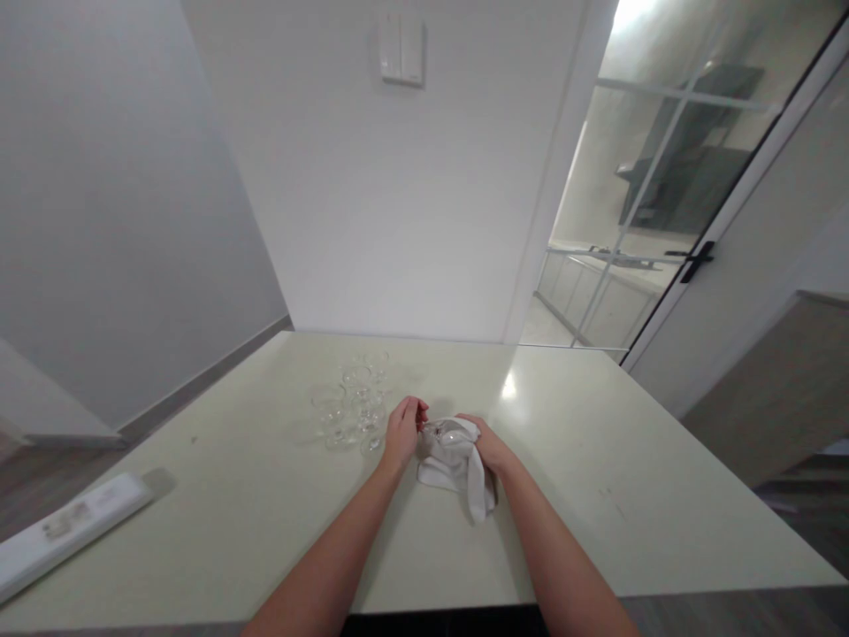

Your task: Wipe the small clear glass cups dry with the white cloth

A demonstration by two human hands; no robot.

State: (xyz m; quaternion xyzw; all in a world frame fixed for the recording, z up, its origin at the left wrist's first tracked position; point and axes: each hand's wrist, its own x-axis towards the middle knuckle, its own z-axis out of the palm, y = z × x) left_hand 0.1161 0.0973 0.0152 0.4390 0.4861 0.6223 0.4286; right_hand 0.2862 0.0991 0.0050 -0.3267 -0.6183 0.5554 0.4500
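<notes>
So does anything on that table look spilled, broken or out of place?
Nothing stands out. The clear glasses sit grouped on the table, and both hands hold a glass in a white cloth; no spill shows.

Small clear glass (pixel 446 433), apparently on its side, wrapped in crumpled white cloth (pixel 457 464); cloth bunched on pale table, one end trailing forward.

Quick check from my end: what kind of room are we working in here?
Probably a home, a dining or kitchen area: a pale table holding a cluster of clear glasses, a wall light switch, and a glass-paned door onto another room.
</notes>
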